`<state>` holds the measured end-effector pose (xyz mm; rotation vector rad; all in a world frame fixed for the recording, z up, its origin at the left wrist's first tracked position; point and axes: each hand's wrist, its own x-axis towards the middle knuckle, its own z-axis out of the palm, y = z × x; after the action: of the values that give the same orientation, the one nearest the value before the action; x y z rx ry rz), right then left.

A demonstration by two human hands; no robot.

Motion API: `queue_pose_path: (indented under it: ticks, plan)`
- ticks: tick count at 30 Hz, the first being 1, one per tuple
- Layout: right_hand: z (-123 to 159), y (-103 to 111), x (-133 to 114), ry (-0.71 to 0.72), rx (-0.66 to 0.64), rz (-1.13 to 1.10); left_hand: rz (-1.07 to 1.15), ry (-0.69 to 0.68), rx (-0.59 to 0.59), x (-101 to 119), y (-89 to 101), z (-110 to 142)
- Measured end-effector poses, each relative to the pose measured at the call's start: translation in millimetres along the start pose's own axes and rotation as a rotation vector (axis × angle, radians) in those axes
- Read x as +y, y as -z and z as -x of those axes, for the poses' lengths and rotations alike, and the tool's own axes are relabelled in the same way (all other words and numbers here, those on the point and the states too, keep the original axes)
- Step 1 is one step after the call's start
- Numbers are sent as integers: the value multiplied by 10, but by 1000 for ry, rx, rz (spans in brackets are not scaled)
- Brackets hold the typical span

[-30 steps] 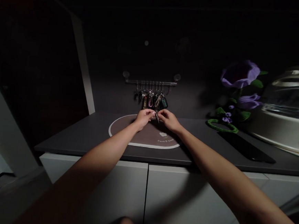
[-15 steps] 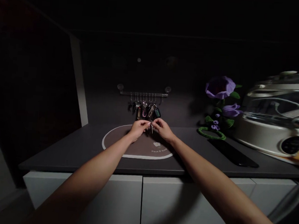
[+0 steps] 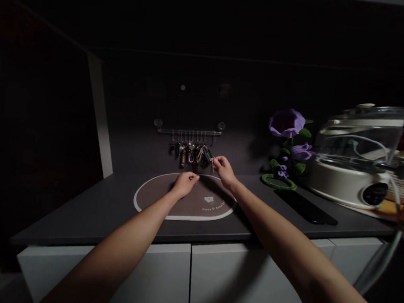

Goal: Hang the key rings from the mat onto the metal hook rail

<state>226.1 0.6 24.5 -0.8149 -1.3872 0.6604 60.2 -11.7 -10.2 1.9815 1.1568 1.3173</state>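
My right hand (image 3: 224, 172) pinches a small metal key (image 3: 212, 166), which hangs below the fingertips just right of a dark key fob (image 3: 207, 155). Lower and to the left, my left hand (image 3: 184, 184) is closed in a pinch above the brown mat (image 3: 156, 201); whatever its fingers hold, if anything, is too small to make out. Behind both hands, a clear hook rack (image 3: 189, 132) on the dark wall carries several bunches of keys. Among them hang a brown tag (image 3: 183, 157) and a pink loop (image 3: 191, 156).
The grey counter (image 3: 113, 210) ends in a front edge above white cabinet doors (image 3: 157, 274). To the right are purple fabric flowers (image 3: 287, 123) on a green ring base (image 3: 266, 181), a black phone-like slab (image 3: 306, 207) and a white appliance (image 3: 339, 183) with a clear cover.
My hands, which met over the mat, are now apart. The right hand has moved up and right with the key, close to the rack; the left has dropped slightly lower.
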Motion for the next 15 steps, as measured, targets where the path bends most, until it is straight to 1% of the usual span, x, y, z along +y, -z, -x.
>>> queue_pose_path:
  ticks: [3,5,10,15]
  plan:
    - [-177,31,-66,-113,54,-70,-57,17,-2,-11,-11,2]
    - [-308,54,-128,-149,78,-99,-75,20,-6,-23,-23,-1]
    - [-600,70,-263,-194,167,-55,-80,21,-17,-55,-50,-14]
    - [-803,37,-269,-178,191,-24,-89,24,-27,-65,-53,-19]
